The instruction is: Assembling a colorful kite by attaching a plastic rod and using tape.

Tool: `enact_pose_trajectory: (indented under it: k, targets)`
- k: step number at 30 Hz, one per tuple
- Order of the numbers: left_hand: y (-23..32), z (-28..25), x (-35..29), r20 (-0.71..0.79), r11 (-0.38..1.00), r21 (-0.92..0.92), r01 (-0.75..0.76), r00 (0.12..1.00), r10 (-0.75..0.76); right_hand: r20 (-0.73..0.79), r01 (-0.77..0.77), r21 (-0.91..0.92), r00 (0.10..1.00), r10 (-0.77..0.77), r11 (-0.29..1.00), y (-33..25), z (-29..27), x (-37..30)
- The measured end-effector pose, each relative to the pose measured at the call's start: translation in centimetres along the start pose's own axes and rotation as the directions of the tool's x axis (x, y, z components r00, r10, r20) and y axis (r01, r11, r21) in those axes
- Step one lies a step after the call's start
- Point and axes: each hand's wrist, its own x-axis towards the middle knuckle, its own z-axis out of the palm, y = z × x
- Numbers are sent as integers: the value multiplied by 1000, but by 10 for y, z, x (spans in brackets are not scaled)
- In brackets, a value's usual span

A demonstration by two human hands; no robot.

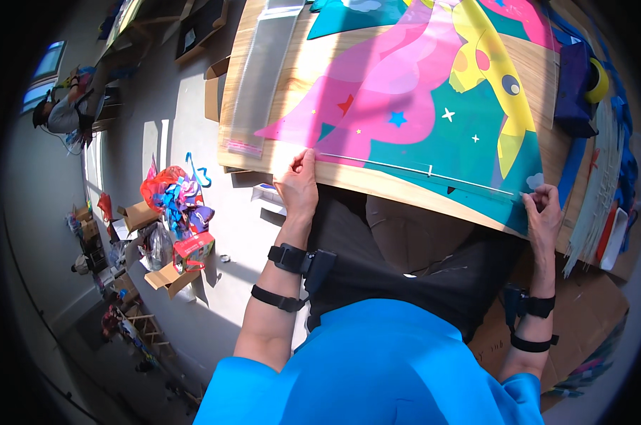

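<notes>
A thin white rod (391, 164) with a small white crosspiece lies along the near edge of a colourful printed sheet (405, 106) in pink, teal and yellow, with stars and a large eye. Thumb and finger of my left hand (298, 185) are pinched together at the rod's left end. At its other end, by the sheet's lower right corner, my right hand (543, 212) is pinched as well. The fingertips cover both rod ends. The sheet lies nearly flat on the wood-grain table (434, 193) in front of me.
Clear plastic sleeves (267, 67) lie at the table's left. On the right stand a dark blue tape dispenser (574, 88) with yellow tape and a bundle of pale rods (591, 191). Cardboard boxes (168, 278) and a bright fabric heap (179, 195) stand on the floor left; people work beyond.
</notes>
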Motion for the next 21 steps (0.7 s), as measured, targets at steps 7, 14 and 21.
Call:
enact_pose_trajectory:
  k: [7,14,21]
  targets:
    - [-6,2,1,-23,999,11,-50,998,51,6,21,4,1000,-21,1000,3,0,1]
    - [0,6,-3,-62,998,48,-49,997,52,12,3,1,1000,-3,1000,1,0,0]
    - [3,13,-7,-131,980,141,-141,979,159,18,4,2,1000,-4,1000,4,0,0]
